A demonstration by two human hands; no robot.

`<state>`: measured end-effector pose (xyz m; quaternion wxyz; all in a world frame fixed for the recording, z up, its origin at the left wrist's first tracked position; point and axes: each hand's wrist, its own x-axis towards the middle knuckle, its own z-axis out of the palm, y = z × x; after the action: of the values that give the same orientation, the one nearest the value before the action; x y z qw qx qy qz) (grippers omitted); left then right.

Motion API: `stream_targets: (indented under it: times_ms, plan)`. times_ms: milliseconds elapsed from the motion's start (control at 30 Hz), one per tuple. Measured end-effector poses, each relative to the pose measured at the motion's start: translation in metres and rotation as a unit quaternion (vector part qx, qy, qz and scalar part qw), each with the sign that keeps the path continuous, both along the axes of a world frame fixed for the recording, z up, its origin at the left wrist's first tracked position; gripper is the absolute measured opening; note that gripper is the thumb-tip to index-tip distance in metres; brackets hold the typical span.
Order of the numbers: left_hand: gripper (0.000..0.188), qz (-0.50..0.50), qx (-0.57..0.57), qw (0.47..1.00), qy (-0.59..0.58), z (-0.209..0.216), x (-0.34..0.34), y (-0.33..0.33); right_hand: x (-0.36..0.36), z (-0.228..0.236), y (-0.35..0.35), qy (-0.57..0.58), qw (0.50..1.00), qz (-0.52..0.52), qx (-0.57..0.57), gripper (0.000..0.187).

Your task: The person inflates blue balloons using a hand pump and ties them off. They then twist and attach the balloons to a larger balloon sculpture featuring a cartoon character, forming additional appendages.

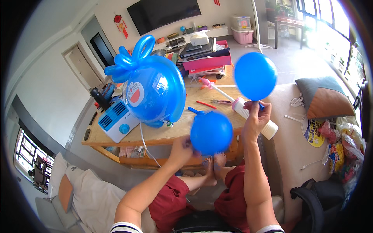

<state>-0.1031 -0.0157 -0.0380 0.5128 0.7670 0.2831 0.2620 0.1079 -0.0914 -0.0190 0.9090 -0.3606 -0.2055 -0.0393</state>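
Note:
My right hand (257, 116) is raised, pinching the neck of a round blue balloon (255, 76) that stands upright above the fingers. My left hand (182, 150), slightly blurred, is closed at the lower left side of a second round blue balloon (211, 133); that balloon hides part of the fingers. Left of both hands, on the wooden table (167, 136), rests a large blue balloon figure (157, 91) with a round cartoon picture and twisted long balloons on top. A white hand pump (269, 129) with a pink collar lies behind my right hand.
Pliers (221, 101) and a red stick-like piece (206, 104) lie on the table. A white box with blue vents (120, 122) stands at its left. Pink bins with folders (208, 62) fill the far end. On the sofa at right are a cushion (326, 97), plastic bags (342, 151) and a black backpack (314, 202).

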Motion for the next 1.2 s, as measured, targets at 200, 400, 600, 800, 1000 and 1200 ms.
stream_targets:
  times_ms: [200, 400, 600, 800, 1000, 1200]
  plan:
    - [0.011, 0.061, -0.248, 0.967, -0.024, 0.034, 0.088, 0.042, 0.011, -0.009, 0.011, -0.006, 0.993, -0.093, -0.074, 0.012]
    - [0.007, 0.173, -0.378, 0.888, -0.197, 0.019, 0.156, 0.096, 0.006, -0.016, 0.037, -0.01, 0.994, -0.06, -0.088, 0.012]
    - [0.011, 0.259, -0.334, 0.861, -0.282, -0.009, 0.164, 0.137, -0.01, -0.03, 0.078, -0.058, 0.981, -0.078, -0.167, 0.01]
    - [0.017, 0.195, -0.271, 0.906, -0.259, -0.013, 0.157, 0.143, -0.01, -0.04, 0.098, -0.117, 0.96, -0.057, -0.25, 0.008]
    - [0.014, 0.184, 0.19, 0.964, 0.039, -0.03, 0.122, 0.126, -0.014, -0.039, 0.098, -0.111, 0.947, -0.022, -0.3, 0.01]
    - [0.014, 0.093, 0.359, 0.915, 0.161, -0.017, 0.112, 0.08, -0.008, -0.048, 0.1, -0.163, 0.928, -0.034, -0.334, 0.009]
